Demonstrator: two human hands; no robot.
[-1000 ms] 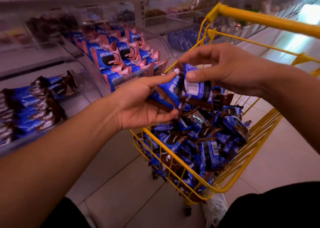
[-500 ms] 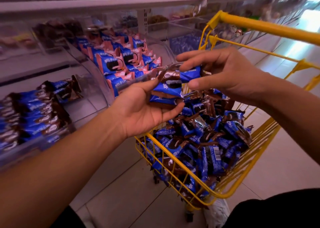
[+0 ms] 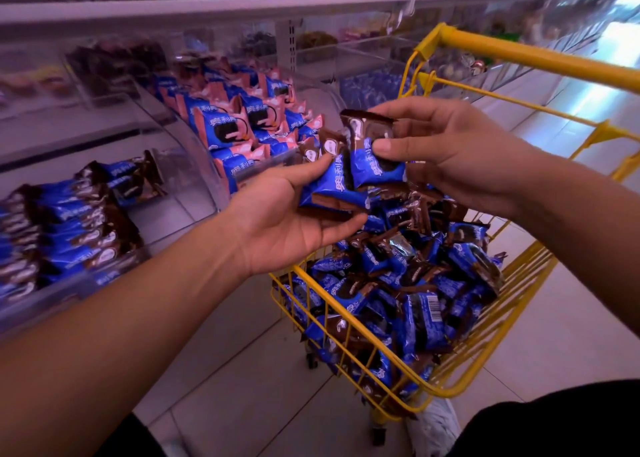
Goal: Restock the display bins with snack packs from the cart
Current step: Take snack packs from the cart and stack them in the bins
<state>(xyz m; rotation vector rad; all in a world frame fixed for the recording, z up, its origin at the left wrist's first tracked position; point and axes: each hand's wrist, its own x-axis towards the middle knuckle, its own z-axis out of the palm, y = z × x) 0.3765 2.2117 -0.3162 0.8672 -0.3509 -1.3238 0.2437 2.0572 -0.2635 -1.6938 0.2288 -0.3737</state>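
Observation:
A yellow wire cart (image 3: pixel 460 380) holds a heap of blue-and-brown snack packs (image 3: pixel 408 293). Above the heap, my left hand (image 3: pixel 287 221) lies palm up and holds a few blue-and-brown packs (image 3: pixel 332 186) between thumb and fingers. My right hand (image 3: pixel 446 155) pinches another blue-and-brown pack (image 3: pixel 370 158) upright, pressed against the ones in my left hand. A clear display bin (image 3: pixel 114 276) at the lower left holds rows of the same blue-and-brown packs (image 3: pixel 59 231).
A second clear bin (image 3: pixel 207 165) behind my left hand holds blue-and-pink packs (image 3: pixel 235 124). More clear bins with other snacks line the shelf above and to the right. The cart's yellow handle (image 3: pixel 540 58) crosses the upper right. Tiled floor lies below.
My right hand has turned its pack upright and set it against the packs in my left hand. Both hands sit slightly higher over the cart.

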